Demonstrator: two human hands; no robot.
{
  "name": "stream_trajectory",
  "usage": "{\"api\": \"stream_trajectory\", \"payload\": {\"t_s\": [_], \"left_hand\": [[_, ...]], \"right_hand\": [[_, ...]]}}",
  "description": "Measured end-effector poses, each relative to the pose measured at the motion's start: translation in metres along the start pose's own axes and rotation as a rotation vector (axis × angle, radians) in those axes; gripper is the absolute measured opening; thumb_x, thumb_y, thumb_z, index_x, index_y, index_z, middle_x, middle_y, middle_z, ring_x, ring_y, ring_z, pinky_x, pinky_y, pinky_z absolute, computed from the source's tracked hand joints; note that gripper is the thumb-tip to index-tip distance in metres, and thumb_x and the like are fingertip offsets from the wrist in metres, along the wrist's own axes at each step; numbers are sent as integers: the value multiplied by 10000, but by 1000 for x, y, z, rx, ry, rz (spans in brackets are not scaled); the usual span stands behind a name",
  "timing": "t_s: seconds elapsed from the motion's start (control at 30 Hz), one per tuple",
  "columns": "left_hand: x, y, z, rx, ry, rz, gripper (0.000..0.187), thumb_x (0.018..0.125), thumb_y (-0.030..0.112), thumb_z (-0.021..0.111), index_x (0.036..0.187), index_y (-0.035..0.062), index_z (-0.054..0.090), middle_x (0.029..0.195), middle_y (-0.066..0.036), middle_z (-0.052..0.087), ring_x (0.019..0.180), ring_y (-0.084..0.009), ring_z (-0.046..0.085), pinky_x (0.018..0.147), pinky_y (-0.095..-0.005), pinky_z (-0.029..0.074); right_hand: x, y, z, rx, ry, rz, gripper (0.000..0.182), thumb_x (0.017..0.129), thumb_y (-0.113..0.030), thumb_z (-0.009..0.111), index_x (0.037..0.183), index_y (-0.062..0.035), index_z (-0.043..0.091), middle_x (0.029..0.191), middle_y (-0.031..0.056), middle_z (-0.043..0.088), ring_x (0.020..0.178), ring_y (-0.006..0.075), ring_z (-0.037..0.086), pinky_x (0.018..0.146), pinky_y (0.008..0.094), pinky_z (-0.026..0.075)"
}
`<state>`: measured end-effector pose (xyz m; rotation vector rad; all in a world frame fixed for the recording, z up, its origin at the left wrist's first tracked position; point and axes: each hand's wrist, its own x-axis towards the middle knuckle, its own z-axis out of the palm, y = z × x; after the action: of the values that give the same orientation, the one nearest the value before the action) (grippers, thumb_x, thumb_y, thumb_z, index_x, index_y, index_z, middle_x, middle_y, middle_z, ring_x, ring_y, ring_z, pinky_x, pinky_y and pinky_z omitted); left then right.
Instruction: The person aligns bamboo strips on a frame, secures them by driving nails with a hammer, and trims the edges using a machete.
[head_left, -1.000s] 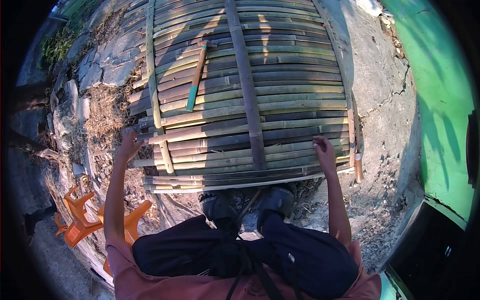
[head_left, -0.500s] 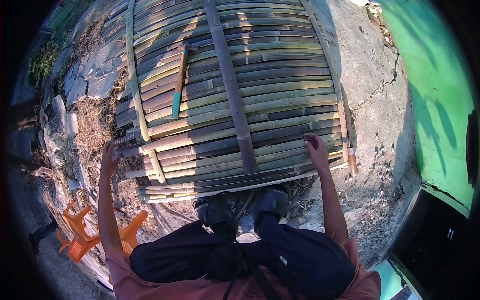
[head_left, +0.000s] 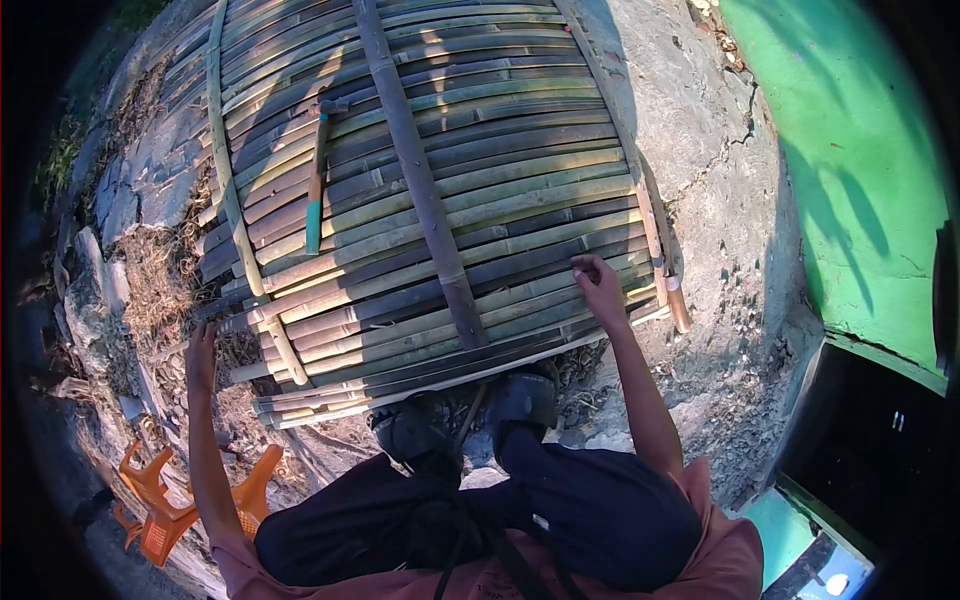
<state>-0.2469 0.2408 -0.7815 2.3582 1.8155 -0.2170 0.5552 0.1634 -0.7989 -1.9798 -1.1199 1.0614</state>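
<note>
A panel of split bamboo slats (head_left: 540, 187) lies on the ground before me, crossed by lengthwise bamboo strips (head_left: 420, 185). My left hand (head_left: 201, 358) is at the panel's left edge, beside the slat ends, its fingers stretched out and no object visible in it. Over the near right part of the slats is my right hand (head_left: 600, 289), thumb and fingers pinched together; whatever may be between them is too small to make out. A hammer (head_left: 316, 185) with a green-ended handle rests on the slats left of the middle strip, apart from both hands.
An overturned orange plastic chair (head_left: 165, 508) lies at lower left. Rough concrete (head_left: 715, 290) borders the panel on the right, with a green wall (head_left: 850, 150) beyond. My shoes (head_left: 522, 402) are at the panel's near edge. Dry grass (head_left: 160, 280) and broken stone lie on the left.
The view has shifted, so the panel and hammer appear further left. My left hand has drawn back slightly from the slat ends. The right hand stays pinched over the slats, somewhat further inward.
</note>
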Motion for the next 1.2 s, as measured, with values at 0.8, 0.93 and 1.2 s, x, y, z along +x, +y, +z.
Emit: {"api": "stream_trajectory", "payload": {"t_s": [0.8,0.93,1.2], "left_hand": [[5,31,-14,32,-45,27,365,893,-5,519,1252,57,546,1081,-172,602,946,-396,642,809,-470,526],[5,34,-15,-39,-128,67,451,883,-35,534,1322,65,531,1097,-159,613,955,-381,645,789,-471,533],[8,52,-16,-86,-9,270,454,925,10,563,1374,63,526,1135,-149,644,907,-378,665,775,-458,532]], "right_hand": [[71,-109,53,-489,-334,-636,248,855,-109,735,1100,-106,705,1017,95,609,975,308,635,859,431,530],[77,-113,52,-572,-353,-640,208,838,-155,767,1012,-89,674,1000,94,603,936,319,632,802,437,521],[86,-105,37,-638,-309,-683,240,814,-163,786,998,-95,648,972,93,597,946,330,624,800,444,508]]}}
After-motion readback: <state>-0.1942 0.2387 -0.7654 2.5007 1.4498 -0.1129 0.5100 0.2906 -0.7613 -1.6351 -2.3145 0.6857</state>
